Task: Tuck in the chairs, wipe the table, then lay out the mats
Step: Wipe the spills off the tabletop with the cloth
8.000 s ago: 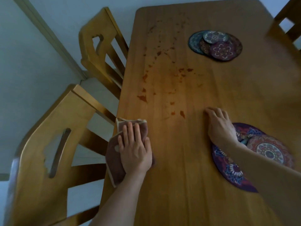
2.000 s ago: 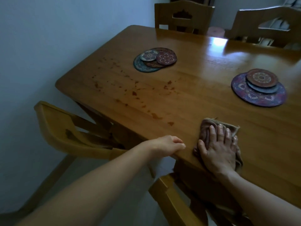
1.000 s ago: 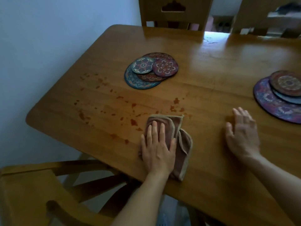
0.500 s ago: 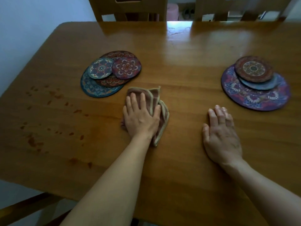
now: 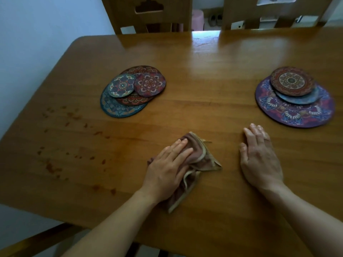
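Observation:
My left hand (image 5: 169, 168) presses flat on a folded brown cloth (image 5: 199, 160) near the front middle of the wooden table (image 5: 204, 71). My right hand (image 5: 259, 160) lies flat and empty on the wood, to the right of the cloth. Reddish-brown stains (image 5: 55, 164) speckle the table's left part. A pile of round patterned mats (image 5: 131, 90) lies left of centre. A second pile, small mats on a large purple one (image 5: 295, 101), lies at the right.
Two wooden chairs stand at the far side, one (image 5: 148, 13) on the left and one (image 5: 274, 13) on the right. Part of a chair (image 5: 33, 242) shows below the near left edge. A pale wall runs along the left.
My left hand has slid the cloth back toward me and to the right, away from the left mat pile. My right hand stays flat on the table.

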`<state>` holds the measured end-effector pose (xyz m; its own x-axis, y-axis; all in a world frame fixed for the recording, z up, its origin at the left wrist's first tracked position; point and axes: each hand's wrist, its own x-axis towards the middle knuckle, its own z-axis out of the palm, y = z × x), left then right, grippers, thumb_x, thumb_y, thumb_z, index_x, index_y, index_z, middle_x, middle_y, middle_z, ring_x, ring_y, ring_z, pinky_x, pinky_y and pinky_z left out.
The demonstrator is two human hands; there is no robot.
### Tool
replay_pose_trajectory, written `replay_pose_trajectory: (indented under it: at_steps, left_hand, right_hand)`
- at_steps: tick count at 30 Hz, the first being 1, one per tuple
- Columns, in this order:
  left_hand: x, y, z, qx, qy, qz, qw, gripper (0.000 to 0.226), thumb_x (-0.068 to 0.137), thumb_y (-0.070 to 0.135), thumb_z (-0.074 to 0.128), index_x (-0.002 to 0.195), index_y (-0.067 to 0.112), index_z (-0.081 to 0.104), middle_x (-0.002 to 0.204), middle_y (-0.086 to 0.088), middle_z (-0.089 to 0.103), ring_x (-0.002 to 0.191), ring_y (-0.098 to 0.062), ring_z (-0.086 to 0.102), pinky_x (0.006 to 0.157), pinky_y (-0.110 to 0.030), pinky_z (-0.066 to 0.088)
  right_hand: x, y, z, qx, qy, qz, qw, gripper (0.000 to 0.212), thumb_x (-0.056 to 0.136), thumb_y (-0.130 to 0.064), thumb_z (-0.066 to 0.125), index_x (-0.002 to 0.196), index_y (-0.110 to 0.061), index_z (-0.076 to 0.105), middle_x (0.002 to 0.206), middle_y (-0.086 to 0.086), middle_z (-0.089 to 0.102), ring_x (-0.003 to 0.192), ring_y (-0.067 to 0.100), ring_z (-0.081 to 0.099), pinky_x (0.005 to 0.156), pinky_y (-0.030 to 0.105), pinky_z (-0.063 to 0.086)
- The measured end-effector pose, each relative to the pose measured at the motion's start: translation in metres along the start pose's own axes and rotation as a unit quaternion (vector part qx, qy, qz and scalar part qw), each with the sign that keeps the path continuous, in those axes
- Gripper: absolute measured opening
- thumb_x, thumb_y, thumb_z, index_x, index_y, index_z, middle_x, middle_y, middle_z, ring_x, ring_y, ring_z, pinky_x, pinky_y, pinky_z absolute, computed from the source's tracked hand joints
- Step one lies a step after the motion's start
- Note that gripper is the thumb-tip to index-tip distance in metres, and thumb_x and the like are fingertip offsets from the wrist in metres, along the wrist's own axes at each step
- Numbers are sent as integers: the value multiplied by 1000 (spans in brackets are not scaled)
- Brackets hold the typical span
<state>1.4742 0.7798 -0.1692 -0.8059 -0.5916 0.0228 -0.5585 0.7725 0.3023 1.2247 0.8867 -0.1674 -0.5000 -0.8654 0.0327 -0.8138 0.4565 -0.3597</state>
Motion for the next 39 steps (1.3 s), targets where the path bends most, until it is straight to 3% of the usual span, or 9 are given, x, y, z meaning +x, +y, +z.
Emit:
replay_pose_trajectory:
  at_steps: [5,10,15,19,23,26,30,35,39]
  left_hand:
    - [84,-33,-7,25,44,-157,986,51,100,36,39,150,27,33,161,2,23,148,-15,16,121,-32,13]
    - [174,-22,1,59,22,-188,980,55,98,53,31,151,38,25,163,6,16,150,-16,10,122,-38,6]
    - [188,18,13,51,1,-96,994,54,97,54,34,149,42,27,162,8,18,149,-14,11,119,-38,7]
    - [142,51,24,22,0,7,1000,52,96,49,38,147,40,35,160,6,26,148,-15,17,120,-39,10]
    - [68,75,32,12,-18,69,997,51,96,49,40,145,40,38,159,6,28,148,-14,16,121,-39,13]
    - [9,66,28,23,-51,119,991,50,99,52,37,148,40,32,161,8,21,150,-11,8,121,-34,5]
    - [-29,22,4,47,-80,150,984,49,100,50,39,148,39,34,161,9,20,150,-8,7,121,-32,7]
    - [-2,-16,-8,47,-30,-14,998,52,98,51,32,149,39,30,161,10,19,149,-8,9,121,-38,14]
    - [54,-5,-1,73,12,-164,984,55,98,52,28,151,38,25,162,7,17,150,-13,9,121,-36,9]
  right_hand:
    - [3,-1,-1,-2,-6,0,1000,51,99,-22,39,147,-5,36,157,15,27,149,25,16,122,38,11]
    - [4,0,-2,-3,-19,0,1000,54,100,-31,33,149,-7,32,159,14,23,150,24,10,123,37,6]
    - [4,-1,-5,28,-13,4,1000,57,101,-37,29,150,-7,28,158,14,24,149,23,11,123,37,8]
    - [2,-1,-7,109,14,25,994,70,96,-50,26,150,-6,25,155,17,29,146,27,21,120,39,18]
    - [0,1,-8,152,48,26,987,72,94,-51,24,145,-2,34,148,20,39,139,32,33,115,39,25]
    - [0,3,-8,135,39,14,990,68,95,-46,26,141,1,40,146,22,41,139,32,33,116,39,24]
    - [-1,1,-8,113,25,18,993,61,95,-39,32,141,-1,42,147,20,41,141,30,31,118,39,22]
    - [0,2,-7,89,7,18,996,53,102,-35,36,144,-4,38,151,17,36,145,27,24,119,39,20]
    - [1,-1,-9,72,-5,13,997,54,101,-36,36,143,-3,38,152,17,34,145,28,22,120,43,20]
